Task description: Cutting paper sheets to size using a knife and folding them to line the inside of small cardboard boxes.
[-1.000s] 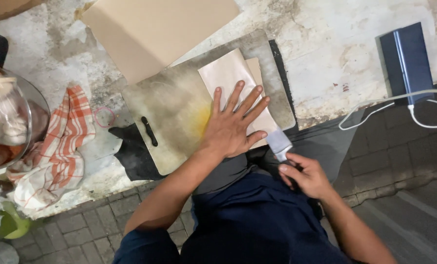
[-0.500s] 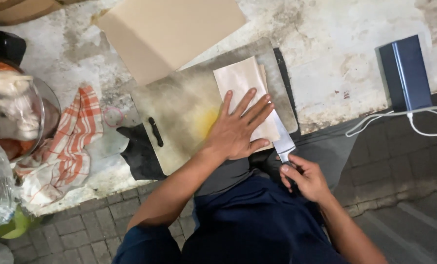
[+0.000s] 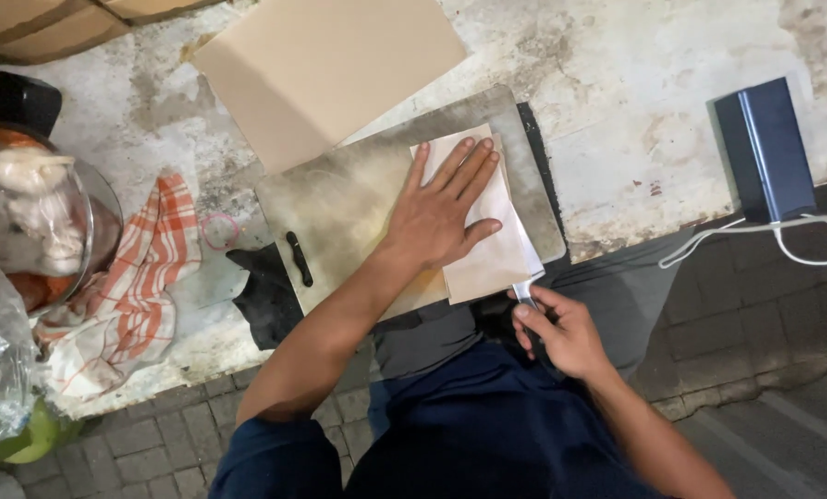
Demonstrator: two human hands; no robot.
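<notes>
On worn board (image 3: pixel 339 199): left hand (image 3: pixel 441 217) flat, open, pressing paper stack (image 3: pixel 487 249); right hand (image 3: pixel 561 333) grip closed around knife (image 3: pixel 524 292).

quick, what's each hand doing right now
Left hand: open, fingers spread, pressed flat on the folded paper on the cutting board.
Right hand: closed around the knife at the paper's near edge.

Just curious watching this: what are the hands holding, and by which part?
The right hand grips a knife by its handle. The left hand presses flat on the folded paper, holding nothing.
</notes>
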